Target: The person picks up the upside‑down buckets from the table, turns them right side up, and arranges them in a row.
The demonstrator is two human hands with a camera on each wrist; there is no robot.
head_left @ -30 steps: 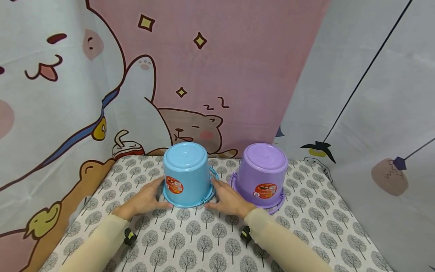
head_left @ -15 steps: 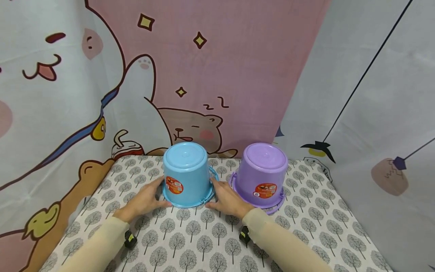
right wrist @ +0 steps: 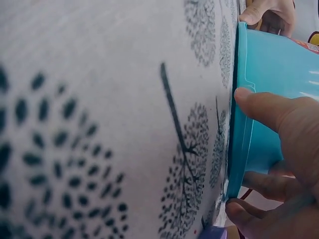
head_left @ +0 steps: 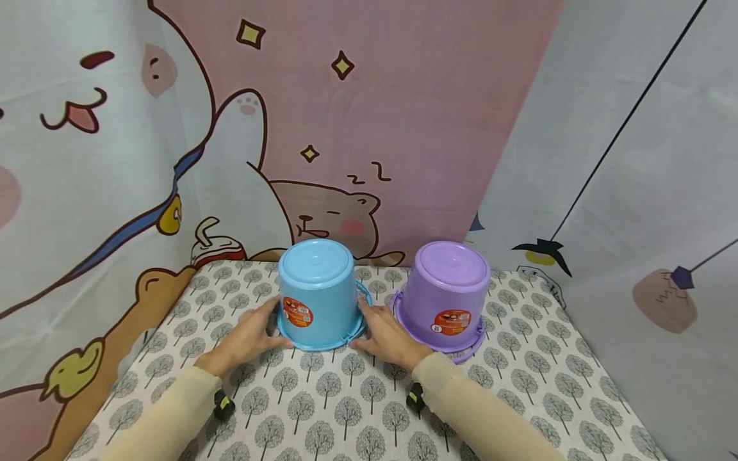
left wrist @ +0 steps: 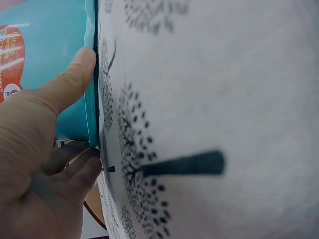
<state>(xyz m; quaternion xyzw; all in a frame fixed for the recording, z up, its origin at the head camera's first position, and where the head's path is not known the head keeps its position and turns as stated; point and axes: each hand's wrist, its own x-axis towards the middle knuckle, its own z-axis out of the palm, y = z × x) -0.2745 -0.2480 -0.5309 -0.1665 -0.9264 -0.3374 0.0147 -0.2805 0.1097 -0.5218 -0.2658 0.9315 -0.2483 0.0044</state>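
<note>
An upside-down light-blue bucket [head_left: 319, 301] with a red-orange label stands on the tablecloth, base upward. From its left side my left hand [head_left: 246, 336] grips the lower rim. The left wrist view shows that thumb [left wrist: 75, 74] on the rim, the fingers bent below it, partly hidden. On the other side my right hand [head_left: 387, 336] holds the rim next to the bucket's handle [head_left: 364, 294]. In the right wrist view its thumb [right wrist: 264, 107] lies on the rim, with curled fingers farther round. The rim looks down against the cloth.
A purple bucket [head_left: 446, 301], also upside down, stands just right of the right hand, its handle [head_left: 469, 352] lying at the base. The tree-print cloth [head_left: 323, 410] covers the table. Cartoon-printed fabric [head_left: 415, 128] hangs behind and at both sides.
</note>
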